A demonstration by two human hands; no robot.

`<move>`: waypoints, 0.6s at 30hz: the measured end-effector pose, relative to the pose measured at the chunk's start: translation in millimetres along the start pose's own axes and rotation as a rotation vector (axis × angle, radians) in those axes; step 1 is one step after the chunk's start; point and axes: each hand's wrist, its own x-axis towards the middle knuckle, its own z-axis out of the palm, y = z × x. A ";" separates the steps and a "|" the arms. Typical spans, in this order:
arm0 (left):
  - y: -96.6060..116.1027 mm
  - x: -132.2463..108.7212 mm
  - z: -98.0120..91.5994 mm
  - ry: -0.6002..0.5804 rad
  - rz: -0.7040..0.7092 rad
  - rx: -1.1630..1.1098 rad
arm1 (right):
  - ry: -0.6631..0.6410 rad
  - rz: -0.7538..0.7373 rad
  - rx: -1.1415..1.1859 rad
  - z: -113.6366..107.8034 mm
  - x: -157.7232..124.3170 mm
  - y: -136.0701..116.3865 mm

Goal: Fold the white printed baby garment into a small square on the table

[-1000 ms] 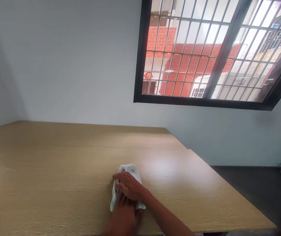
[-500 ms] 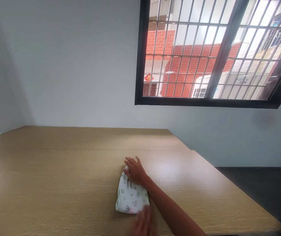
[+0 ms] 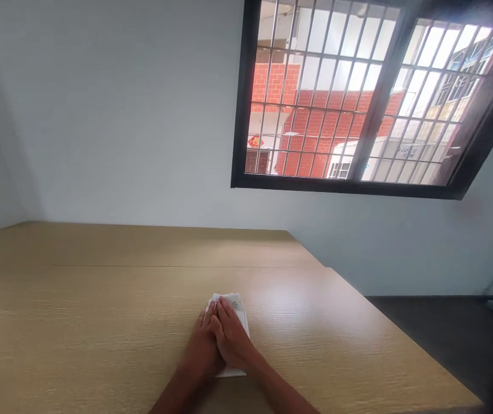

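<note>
While the fingers (image 3: 226,309) of both hands lie extended and close together, the left hand (image 3: 204,346) and the right hand (image 3: 233,340) touch side by side on top of a folded white printed cloth (image 3: 242,315); whether anything is pinched beneath the palms, I cannot tell. The cloth lies at the near middle of the wood-grain tabletop (image 3: 100,322), its far end and right edge showing past the hands. If they press unevenly or slide apart, the upper layers could shift and skew the fold, and lifting too soon might let a springy edge open. On such a smooth-looking surface, a sideways push could skid the whole cloth. Farther out, a pale wall (image 3: 121,115) stands beyond the far edge, with a barred window (image 3: 315,183) at far right and dark floor (image 3: 405,330) to the right
</note>
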 end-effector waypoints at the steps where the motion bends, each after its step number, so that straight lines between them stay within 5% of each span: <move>1: -1.1 -1.7 3.8 -0.002 0.013 0.023 | -0.063 -0.016 -0.115 2.2 -3.9 -3.1; 6: -13.9 -20.1 4.2 0.010 0.036 -0.003 | -0.187 -0.014 -0.454 -14.2 -20.0 -7.7; 14: -31.2 -57.8 -9.6 -0.099 -0.105 0.040 | -0.194 0.136 -0.622 -47.4 -56.4 -2.8; 18: -34.9 -71.5 -17.6 -0.031 0.077 0.005 | -0.168 -0.008 -0.634 -48.6 -78.1 0.1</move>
